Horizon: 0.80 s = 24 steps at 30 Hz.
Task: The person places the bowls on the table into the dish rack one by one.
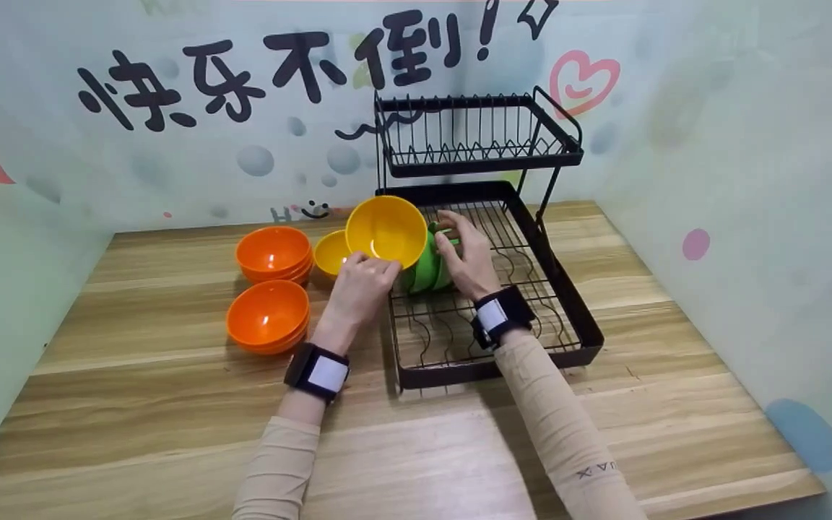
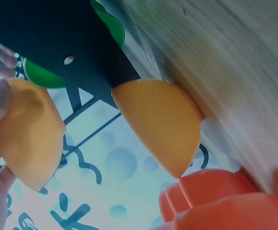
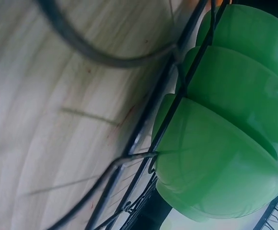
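My left hand (image 1: 364, 289) grips a yellow bowl (image 1: 387, 230) by its near rim, raised and tilted so its inside shows. In the left wrist view the thumb lies on this held yellow bowl (image 2: 28, 129). My right hand (image 1: 470, 256) is over the rack, its fingers loosely bent beside the green bowls (image 1: 425, 266); whether they touch is unclear. Several green bowls (image 3: 215, 158) lean on edge against one another between the wires. Another yellow bowl (image 1: 329, 254) stands on the table just left of the rack.
A black two-tier dish rack (image 1: 499, 372) stands on the wooden table (image 1: 170, 404), its upper tier (image 1: 484, 170) raised at the back. Two stacks of orange bowls, the rear stack (image 1: 273, 251) and the front stack (image 1: 268, 316), sit left of it. Printed walls enclose the table.
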Each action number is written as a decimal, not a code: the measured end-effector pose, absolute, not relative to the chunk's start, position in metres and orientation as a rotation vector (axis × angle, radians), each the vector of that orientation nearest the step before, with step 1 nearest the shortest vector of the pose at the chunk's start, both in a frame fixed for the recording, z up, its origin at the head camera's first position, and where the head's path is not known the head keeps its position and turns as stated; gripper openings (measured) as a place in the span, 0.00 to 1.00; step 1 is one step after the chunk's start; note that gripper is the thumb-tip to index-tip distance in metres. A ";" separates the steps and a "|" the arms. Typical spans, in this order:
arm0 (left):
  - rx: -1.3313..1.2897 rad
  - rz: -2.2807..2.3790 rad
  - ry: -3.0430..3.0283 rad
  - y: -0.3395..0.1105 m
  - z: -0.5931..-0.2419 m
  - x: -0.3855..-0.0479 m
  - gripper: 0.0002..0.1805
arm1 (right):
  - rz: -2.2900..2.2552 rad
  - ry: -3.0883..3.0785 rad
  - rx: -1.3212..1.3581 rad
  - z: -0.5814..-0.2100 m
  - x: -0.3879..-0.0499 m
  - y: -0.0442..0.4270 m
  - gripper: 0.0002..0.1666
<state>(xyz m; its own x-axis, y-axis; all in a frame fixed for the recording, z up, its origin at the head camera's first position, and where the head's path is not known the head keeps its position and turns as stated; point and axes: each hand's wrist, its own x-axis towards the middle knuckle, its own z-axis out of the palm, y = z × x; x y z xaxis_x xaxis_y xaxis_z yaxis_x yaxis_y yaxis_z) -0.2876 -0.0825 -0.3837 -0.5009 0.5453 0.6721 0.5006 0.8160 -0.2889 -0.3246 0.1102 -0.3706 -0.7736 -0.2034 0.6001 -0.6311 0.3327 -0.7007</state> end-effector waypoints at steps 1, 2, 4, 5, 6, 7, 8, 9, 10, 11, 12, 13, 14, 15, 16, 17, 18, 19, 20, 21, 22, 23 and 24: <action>-0.779 0.078 -2.182 -0.081 -0.384 -0.288 0.03 | 1.436 -2.195 0.743 -0.375 -0.329 0.111 0.25; -0.792 0.085 -2.168 -0.079 -0.385 -0.289 0.02 | 1.439 -2.191 0.748 -0.376 -0.331 0.112 0.25; -0.819 0.092 -2.137 -0.075 -0.385 -0.290 0.02 | 1.448 -2.189 0.747 -0.377 -0.332 0.113 0.26; -0.831 0.092 -2.126 -0.072 -0.385 -0.291 0.02 | 1.449 -2.189 0.745 -0.377 -0.331 0.113 0.26; -0.841 0.091 -2.112 -0.070 -0.385 -0.291 0.02 | 1.453 -2.185 0.740 -0.377 -0.332 0.114 0.26; -0.849 0.089 -2.101 -0.068 -0.385 -0.291 0.02 | 1.452 -2.185 0.734 -0.377 -0.331 0.114 0.26; -0.856 0.086 -2.093 -0.066 -0.384 -0.292 0.02 | 1.453 -2.183 0.727 -0.377 -0.331 0.114 0.26; -0.863 0.084 -2.085 -0.065 -0.384 -0.292 0.03 | 1.456 -2.184 0.718 -0.377 -0.330 0.114 0.26; -0.868 0.085 -2.076 -0.063 -0.383 -0.292 0.03 | 1.458 -2.184 0.707 -0.376 -0.330 0.114 0.26; -0.873 0.089 -2.067 -0.062 -0.383 -0.292 0.03 | 1.456 -2.186 0.689 -0.376 -0.330 0.113 0.26; -0.877 0.098 -2.056 -0.061 -0.382 -0.292 0.04 | 1.456 -2.189 0.671 -0.376 -0.330 0.113 0.27; -0.882 0.102 -2.047 -0.060 -0.382 -0.292 0.04 | 1.455 -2.191 0.653 -0.376 -0.329 0.113 0.27; -0.887 0.108 -2.037 -0.059 -0.382 -0.292 0.04 | 1.459 -2.190 0.636 -0.375 -0.330 0.113 0.27; -0.891 0.116 -2.023 -0.058 -0.382 -0.292 0.05 | 1.464 -2.190 0.619 -0.375 -0.330 0.113 0.27; -0.896 0.120 -2.009 -0.057 -0.382 -0.293 0.05 | 1.463 -2.188 0.603 -0.375 -0.330 0.113 0.27; -0.902 0.122 -1.996 -0.057 -0.382 -0.293 0.05 | 1.464 -2.183 0.591 -0.375 -0.331 0.112 0.27; -0.910 0.121 -1.981 -0.056 -0.382 -0.293 0.05 | 1.470 -2.180 0.581 -0.375 -0.330 0.112 0.27; -0.918 0.118 -1.963 -0.056 -0.382 -0.294 0.05 | 1.472 -2.176 0.571 -0.374 -0.330 0.112 0.27; -0.926 0.117 -1.946 -0.055 -0.383 -0.294 0.06 | 1.477 -2.173 0.559 -0.373 -0.329 0.111 0.27; -0.934 0.114 -1.931 -0.055 -0.383 -0.294 0.06 | 1.482 -2.172 0.547 -0.372 -0.327 0.111 0.27; -0.940 0.113 -1.918 -0.055 -0.383 -0.295 0.06 | 1.486 -2.169 0.539 -0.370 -0.325 0.111 0.26; -0.945 0.110 -1.908 -0.055 -0.383 -0.295 0.06 | 1.496 -2.168 0.530 -0.366 -0.320 0.110 0.26; -0.950 0.107 -1.900 -0.054 -0.383 -0.295 0.06 | 1.500 -2.170 0.520 -0.362 -0.315 0.109 0.26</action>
<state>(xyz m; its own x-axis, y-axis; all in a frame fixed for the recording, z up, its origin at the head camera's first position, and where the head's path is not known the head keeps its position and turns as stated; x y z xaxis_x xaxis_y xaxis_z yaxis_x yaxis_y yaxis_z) -0.2948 -0.0543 -0.3829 -0.2229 0.6524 0.7244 0.5667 0.6913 -0.4482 -0.3155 0.1089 -0.3616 -0.8283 -0.0524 0.5579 -0.5404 0.3377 -0.7707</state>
